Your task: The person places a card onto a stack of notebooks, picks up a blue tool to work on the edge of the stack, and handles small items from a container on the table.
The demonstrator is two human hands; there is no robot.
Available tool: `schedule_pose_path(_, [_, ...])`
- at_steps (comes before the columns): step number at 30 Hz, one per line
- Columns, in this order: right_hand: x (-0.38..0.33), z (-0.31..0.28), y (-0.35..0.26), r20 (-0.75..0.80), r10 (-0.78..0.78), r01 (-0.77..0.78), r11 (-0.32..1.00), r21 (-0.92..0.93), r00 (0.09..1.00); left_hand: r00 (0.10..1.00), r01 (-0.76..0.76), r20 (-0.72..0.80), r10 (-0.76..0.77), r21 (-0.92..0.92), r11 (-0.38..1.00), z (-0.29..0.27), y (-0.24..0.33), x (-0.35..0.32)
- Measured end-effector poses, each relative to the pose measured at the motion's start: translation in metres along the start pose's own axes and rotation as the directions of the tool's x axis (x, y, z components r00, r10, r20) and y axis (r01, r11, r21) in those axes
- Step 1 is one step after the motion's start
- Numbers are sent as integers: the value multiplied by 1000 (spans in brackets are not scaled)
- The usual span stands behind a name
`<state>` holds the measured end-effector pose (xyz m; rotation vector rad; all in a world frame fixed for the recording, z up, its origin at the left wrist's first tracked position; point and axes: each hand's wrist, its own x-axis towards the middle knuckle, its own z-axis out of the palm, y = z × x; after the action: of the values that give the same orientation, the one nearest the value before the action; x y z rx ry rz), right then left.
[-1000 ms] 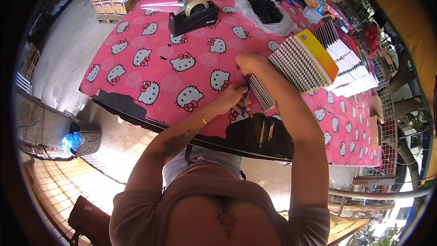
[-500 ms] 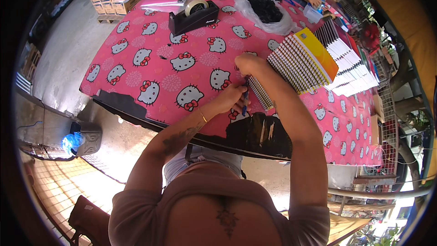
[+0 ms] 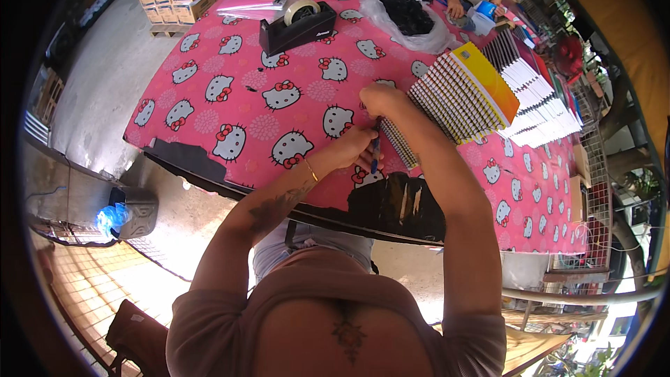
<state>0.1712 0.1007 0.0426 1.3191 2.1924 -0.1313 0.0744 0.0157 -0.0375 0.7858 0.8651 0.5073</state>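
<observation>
Pink cartoon-cat tablecloth (image 3: 265,63) covers the worktable. Left hand (image 3: 352,148) pinches a blue pen-like tool (image 3: 375,156) closed, just left of the spiral-bound notebook (image 3: 399,141), whose coil runs away diagonally. Right hand (image 3: 380,100) clasps its far end; stacked notebooks (image 3: 464,94) stand beyond.

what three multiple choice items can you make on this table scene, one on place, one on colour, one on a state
1. Where is the tape dispenser?
A. on the far side of the table
B. on the floor
C. in the left hand

2. What colour is the tablecloth?
A. green
B. pink
C. white

3. What are the two hands doing?
A. resting apart
B. both working at a spiral notebook
C. lifting a box

Answers: 1 A, it sits beyond the hands; 2 B, pink with cat faces; 3 B, the left hand and right hand meet at its coil.
</observation>
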Motion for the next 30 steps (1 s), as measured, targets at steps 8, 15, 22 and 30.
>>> schedule_pose_path(8, [1, 7, 0, -54, 51, -47, 995, 88, 997, 999, -38, 25, 35, 121, 992, -6, 5, -1])
schedule_pose_path(15, [9, 14, 8, -57, 38, -31, 993, 113, 998, 1000, 11, 26, -12, 35, 999, 1, 8, 0])
schedule_pose_path(22, [8, 7, 5, 19, 61, -63, 992, 106, 998, 997, -30, 76, 16, 189, 982, -6, 3, 4])
schedule_pose_path(30, [3, 6, 1, 27, 54, -57, 994, 94, 998, 990, 131, 56, -132, 23, 991, -5, 17, 9])
